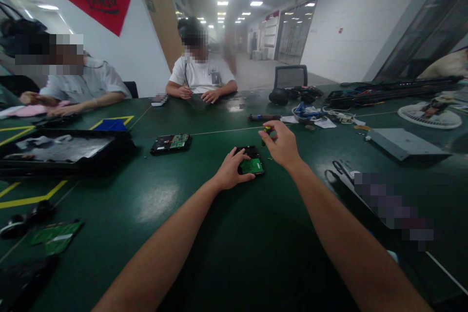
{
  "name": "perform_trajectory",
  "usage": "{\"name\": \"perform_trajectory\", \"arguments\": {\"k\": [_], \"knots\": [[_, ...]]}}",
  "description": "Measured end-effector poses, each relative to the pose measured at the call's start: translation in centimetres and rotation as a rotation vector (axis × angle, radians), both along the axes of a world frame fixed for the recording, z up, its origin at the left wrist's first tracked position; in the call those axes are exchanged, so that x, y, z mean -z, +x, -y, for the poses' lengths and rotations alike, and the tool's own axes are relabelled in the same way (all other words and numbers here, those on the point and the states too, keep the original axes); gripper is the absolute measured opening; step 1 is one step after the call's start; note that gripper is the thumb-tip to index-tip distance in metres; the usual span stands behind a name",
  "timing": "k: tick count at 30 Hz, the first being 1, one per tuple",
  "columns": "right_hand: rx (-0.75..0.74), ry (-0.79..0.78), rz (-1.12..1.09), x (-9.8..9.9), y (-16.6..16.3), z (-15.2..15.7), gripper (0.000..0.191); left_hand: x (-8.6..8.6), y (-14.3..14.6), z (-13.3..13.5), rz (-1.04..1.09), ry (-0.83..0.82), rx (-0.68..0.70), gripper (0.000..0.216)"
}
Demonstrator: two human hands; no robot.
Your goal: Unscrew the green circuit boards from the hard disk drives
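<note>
A hard drive [252, 165] with a green circuit board lies flat on the green table in front of me. My left hand [234, 169] holds it down from the left, thumb along the near edge and fingers over the far side. Part of the drive is hidden under those fingers. Just right of it, my right hand [283, 144] pinches the yellow and black handle of a small screwdriver [267, 129], its shaft pointing down. Whether its tip touches anything I cannot tell. Tiny screws [270, 159] lie on the table beside the drive.
Another hard drive [171, 143] lies to the left, beyond it a black tray [66, 151]. Green circuit boards [60, 236] are at lower left. A grey metal box [407, 144] and cables [341, 116] sit on the right. Two people [201, 68] [84, 83] work across the table.
</note>
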State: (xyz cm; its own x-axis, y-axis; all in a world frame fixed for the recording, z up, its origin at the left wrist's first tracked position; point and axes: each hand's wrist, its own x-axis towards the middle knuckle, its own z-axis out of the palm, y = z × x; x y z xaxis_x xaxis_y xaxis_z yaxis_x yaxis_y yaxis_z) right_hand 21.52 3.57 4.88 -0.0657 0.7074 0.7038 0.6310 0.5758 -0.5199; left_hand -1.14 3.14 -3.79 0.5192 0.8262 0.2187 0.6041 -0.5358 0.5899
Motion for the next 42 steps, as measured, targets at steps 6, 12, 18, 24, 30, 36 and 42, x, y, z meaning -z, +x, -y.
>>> {"name": "perform_trajectory", "arguments": {"k": [6,12,18,24,30,36,42], "knots": [[-0.150,-0.214,-0.317,0.4,-0.3,-0.3,0.034,-0.1,0.0,0.0,-0.006,0.004,-0.004,0.071],[-0.322,-0.375,-0.575,0.1,-0.7,-0.6,0.036,-0.2,0.1,0.1,0.002,0.002,0.000,0.071],[-0.363,-0.525,-0.728,-0.3,-1.0,-0.1,0.031,-0.1,0.1,0.1,0.019,0.013,0.003,0.069],[-0.444,-0.641,-0.853,-1.1,-0.9,0.3,0.021,-0.1,0.0,0.2,0.006,0.009,-0.004,0.070],[-0.374,-0.596,-0.736,-1.1,-0.7,0.3,0.021,-0.3,0.0,0.2,0.001,0.008,-0.004,0.070],[-0.404,-0.613,-0.778,-1.1,-0.9,0.3,0.025,-0.2,0.0,0.2,0.006,-0.007,0.002,0.069],[-0.424,-0.595,-0.731,-0.8,-0.7,0.2,0.026,-0.4,0.0,0.3,-0.003,0.006,-0.002,0.069]]}}
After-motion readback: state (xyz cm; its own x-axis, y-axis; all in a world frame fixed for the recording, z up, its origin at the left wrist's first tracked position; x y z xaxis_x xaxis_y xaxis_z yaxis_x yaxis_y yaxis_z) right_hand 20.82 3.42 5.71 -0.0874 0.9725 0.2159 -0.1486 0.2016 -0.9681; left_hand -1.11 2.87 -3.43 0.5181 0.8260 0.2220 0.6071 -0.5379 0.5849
